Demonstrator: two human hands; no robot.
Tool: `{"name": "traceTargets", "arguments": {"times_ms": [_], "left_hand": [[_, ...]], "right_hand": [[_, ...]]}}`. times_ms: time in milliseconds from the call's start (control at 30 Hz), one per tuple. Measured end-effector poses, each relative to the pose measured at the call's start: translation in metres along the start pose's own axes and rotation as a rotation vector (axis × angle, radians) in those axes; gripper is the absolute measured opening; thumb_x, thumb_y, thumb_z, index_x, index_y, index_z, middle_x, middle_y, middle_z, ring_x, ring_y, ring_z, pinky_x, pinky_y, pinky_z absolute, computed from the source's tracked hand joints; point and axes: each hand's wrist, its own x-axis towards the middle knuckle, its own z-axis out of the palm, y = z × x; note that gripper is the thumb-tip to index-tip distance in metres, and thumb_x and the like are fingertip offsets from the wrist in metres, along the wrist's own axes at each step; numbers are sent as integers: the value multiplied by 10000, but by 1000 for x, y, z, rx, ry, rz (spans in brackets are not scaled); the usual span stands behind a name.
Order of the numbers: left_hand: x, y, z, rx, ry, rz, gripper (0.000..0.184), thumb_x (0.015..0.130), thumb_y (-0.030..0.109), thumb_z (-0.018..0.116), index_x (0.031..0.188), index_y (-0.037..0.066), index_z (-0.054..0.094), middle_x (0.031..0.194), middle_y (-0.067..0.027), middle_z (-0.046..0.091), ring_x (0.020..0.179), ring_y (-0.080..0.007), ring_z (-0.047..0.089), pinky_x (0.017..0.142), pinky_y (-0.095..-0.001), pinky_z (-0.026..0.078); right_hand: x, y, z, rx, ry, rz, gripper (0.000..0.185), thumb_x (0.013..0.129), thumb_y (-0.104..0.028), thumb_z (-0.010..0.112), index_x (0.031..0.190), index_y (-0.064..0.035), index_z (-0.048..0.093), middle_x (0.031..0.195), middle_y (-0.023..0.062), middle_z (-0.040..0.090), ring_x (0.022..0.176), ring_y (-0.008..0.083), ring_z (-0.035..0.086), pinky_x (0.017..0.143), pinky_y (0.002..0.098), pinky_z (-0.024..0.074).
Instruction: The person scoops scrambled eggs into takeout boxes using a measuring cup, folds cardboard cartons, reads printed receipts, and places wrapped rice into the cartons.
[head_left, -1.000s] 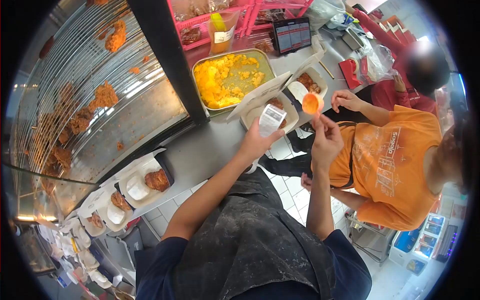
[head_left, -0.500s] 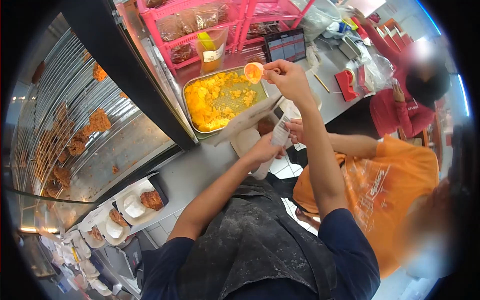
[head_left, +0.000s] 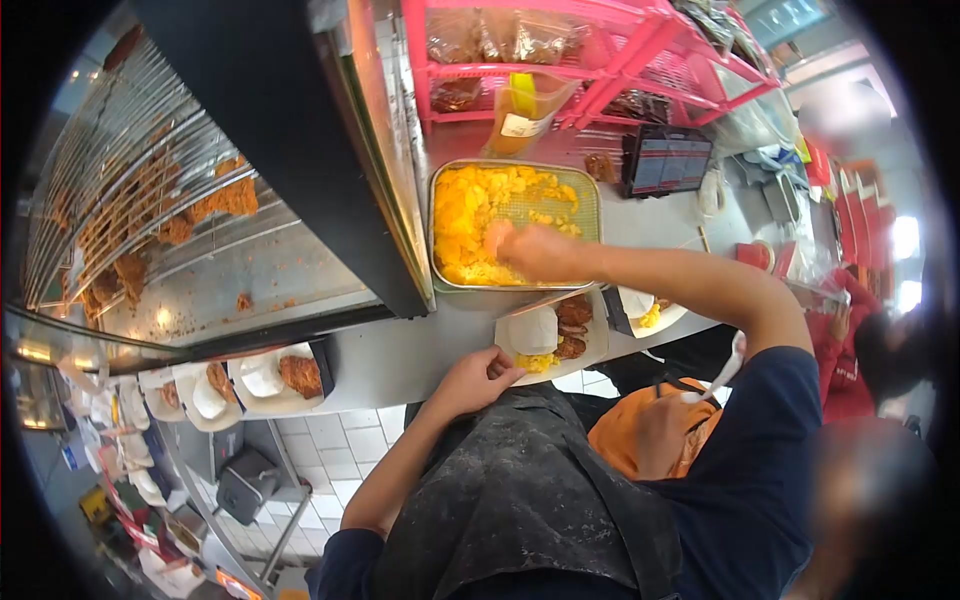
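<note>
My right hand [head_left: 548, 253] reaches into a metal tray [head_left: 436, 232] of yellow scrambled egg [head_left: 465, 205], closed around a small scoop [head_left: 497, 236] that is smeared by motion. My left hand [head_left: 478, 382] has its fingertips pinched at the near left corner of an open takeaway box [head_left: 592, 345]. In that box lie a white mound of rice [head_left: 534, 330], sliced brown fried chicken [head_left: 573, 325] and a little egg. A second box to its right, partly hidden by my right forearm, holds rice [head_left: 636, 301], chicken and egg.
A glass display case [head_left: 250, 290] with fried chicken stands left. Several filled boxes [head_left: 262, 377] line the counter's left end. Behind the tray are pink racks [head_left: 600, 90], a bag [head_left: 525, 115] and a tablet [head_left: 668, 162]. A person in orange [head_left: 640, 430] is close on my right.
My right hand has come down into the egg tray with the scoop. My left hand has let go of the printed paper and moved to the box. The view has shifted.
</note>
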Motion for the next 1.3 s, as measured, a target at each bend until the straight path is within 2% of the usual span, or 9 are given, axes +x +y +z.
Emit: {"name": "traceTargets", "arguments": {"times_ms": [100, 267, 467, 600, 667, 767, 967, 1133, 1300], "left_hand": [[-3, 3, 13, 79, 158, -2, 310, 791, 261, 751, 881, -4, 617, 752, -106, 649, 675, -169, 626, 660, -314, 510], [12, -9, 28, 8, 147, 246, 303, 747, 223, 796, 847, 6, 610, 721, -56, 621, 635, -111, 567, 611, -260, 487], [19, -2, 21, 43, 67, 386, 292, 752, 204, 788, 886, 13, 613, 791, -67, 636, 689, -133, 588, 636, -265, 494], [3, -5, 9, -7, 24, 378, 279, 762, 195, 782, 931, 33, 629, 896, -89, 655, 799, -157, 609, 712, -274, 497], [-12, -5, -4, -24, 24, 368, 274, 765, 188, 780, 944, 41, 634, 934, -96, 658, 855, -162, 621, 749, -277, 500], [-45, -10, -26, -112, 138, 441, 247, 790, 148, 757, 969, 38, 627, 979, -93, 654, 969, -174, 622, 823, -285, 500], [-134, -85, -66, -546, 878, 249, 74, 893, 79, 617, 910, 24, 572, 797, -81, 645, 748, -163, 642, 706, -273, 513], [-195, -132, -94, -523, 1492, 157, 188, 964, 189, 540, 824, 63, 543, 541, 16, 442, 478, -58, 409, 459, -208, 323], [-211, -156, -148, -538, 1725, -72, 284, 944, 297, 579, 1027, 36, 503, 795, -35, 527, 618, -89, 473, 502, -224, 384]], "right_hand": [[-3, -16, 5, 304, 31, -199, 199, 747, -39, 580, 921, -4, 672, 836, 204, 649, 776, 396, 639, 708, 424, 525], [16, 33, -2, 860, -245, 343, 180, 819, -82, 653, 970, 15, 660, 921, 162, 693, 808, 221, 695, 714, 307, 550], [18, 38, 4, 1195, -92, 481, 179, 883, -67, 628, 1026, 38, 602, 912, 118, 687, 789, 185, 683, 719, 277, 563], [14, 39, 13, 1232, -29, 508, 151, 845, -86, 664, 956, 13, 636, 856, 106, 694, 763, 164, 678, 692, 292, 555], [8, 16, 2, 529, 142, 286, 174, 821, -153, 653, 940, -27, 670, 825, 141, 696, 755, 252, 684, 712, 354, 538], [2, -27, -5, 423, 51, 88, 154, 800, -182, 638, 891, -67, 688, 809, 145, 686, 767, 310, 671, 717, 396, 516], [21, 0, -2, 535, -38, 103, 135, 807, -76, 613, 910, -9, 670, 850, 150, 702, 778, 246, 689, 723, 349, 540], [28, 26, 1, 1110, -135, 513, 172, 895, -83, 608, 1021, 33, 600, 923, 135, 684, 808, 198, 678, 771, 290, 560], [13, 50, -1, 1298, -83, 542, 202, 888, -83, 622, 1048, 33, 581, 983, 137, 671, 847, 193, 672, 792, 301, 558]]}}
